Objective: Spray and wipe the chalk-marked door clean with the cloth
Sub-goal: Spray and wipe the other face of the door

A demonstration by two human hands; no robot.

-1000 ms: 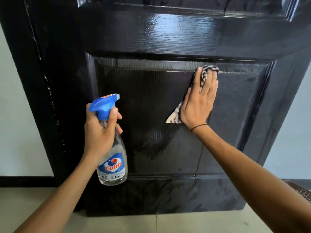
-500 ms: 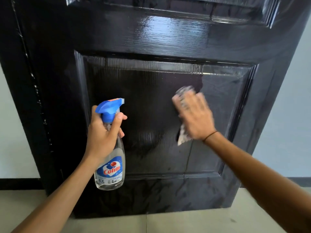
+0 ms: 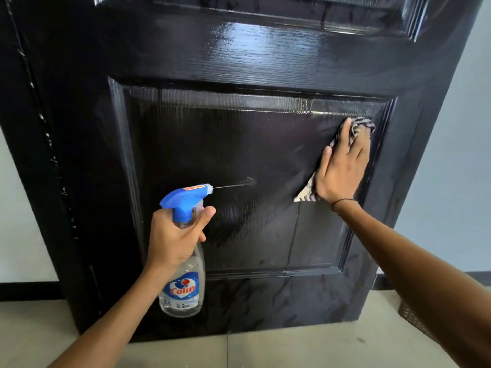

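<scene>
While mostly under hand [image 3: 341,168], cloth [image 3: 357,130] partly hidden

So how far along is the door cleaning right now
Done: no chalk marks show; the door is glossy and streaked wet. In hand: the left hand squeezes the spray bottle, a jet hitting mid-panel, while the right hand presses the cloth flat at the panel's upper right. Left: wiping off that fresh spray.

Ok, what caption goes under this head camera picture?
Left hand squirts blue-topped clear spray bottle while right hand presses striped cloth on glossy black door.
</scene>
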